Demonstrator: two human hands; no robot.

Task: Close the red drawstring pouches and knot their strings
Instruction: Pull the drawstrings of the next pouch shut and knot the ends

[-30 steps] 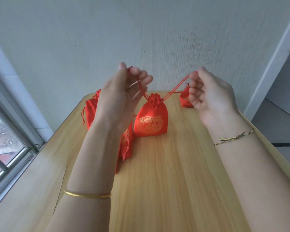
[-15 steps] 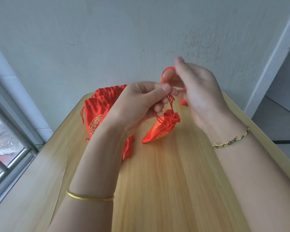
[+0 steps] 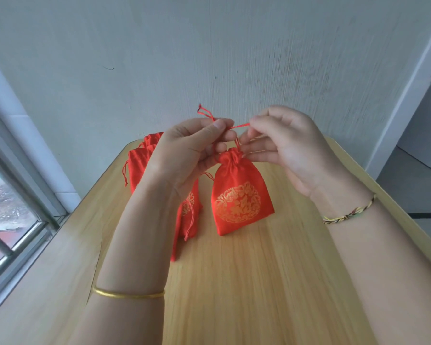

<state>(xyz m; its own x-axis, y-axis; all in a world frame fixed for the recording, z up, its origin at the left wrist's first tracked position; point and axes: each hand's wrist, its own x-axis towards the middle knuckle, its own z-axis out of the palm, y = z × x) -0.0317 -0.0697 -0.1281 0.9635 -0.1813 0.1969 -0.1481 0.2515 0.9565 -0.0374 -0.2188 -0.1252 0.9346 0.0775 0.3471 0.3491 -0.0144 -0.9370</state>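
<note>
A red drawstring pouch with a gold round emblem hangs upright above the wooden table, its mouth gathered tight. My left hand pinches one red string just above the mouth; a loop of it sticks up past my thumb. My right hand pinches the other string end between thumb and forefinger. Both hands meet right over the pouch's neck. A pile of more red pouches lies behind my left wrist, partly hidden.
The table runs up to a grey wall. A window with a metal frame lines the left edge. On the right, the table edge drops to a grey floor.
My hands, spread apart pulling the strings a second ago, have come together over the pouch's neck. The pouch tipped sideways midway and now hangs upright, closer to me.
</note>
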